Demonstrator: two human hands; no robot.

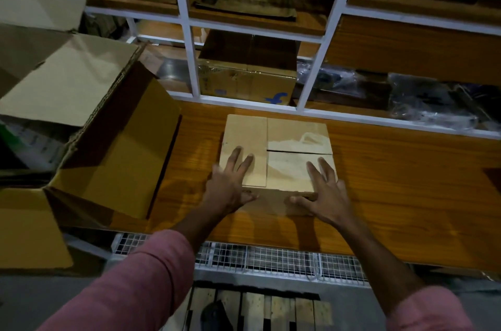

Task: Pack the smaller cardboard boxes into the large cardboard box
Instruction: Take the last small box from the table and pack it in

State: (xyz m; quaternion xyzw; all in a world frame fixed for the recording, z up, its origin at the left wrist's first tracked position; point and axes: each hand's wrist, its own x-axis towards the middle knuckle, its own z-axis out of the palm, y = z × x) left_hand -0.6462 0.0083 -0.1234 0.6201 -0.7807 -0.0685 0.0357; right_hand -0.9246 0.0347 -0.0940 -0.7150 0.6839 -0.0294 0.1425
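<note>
Wooden tabletop [393, 181] | small box [276, 157] pressed by left hand [230, 187] and right hand [325, 195], fingers spread flat | loose top flaps could spring open when lifted toward large box [113, 146]

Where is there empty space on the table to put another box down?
The wooden table is bare to the right of the small box, out past the right hand. A narrower bare strip lies between the small box and the large box. The left is crowded: the left hand and the large box's open flaps.
</note>
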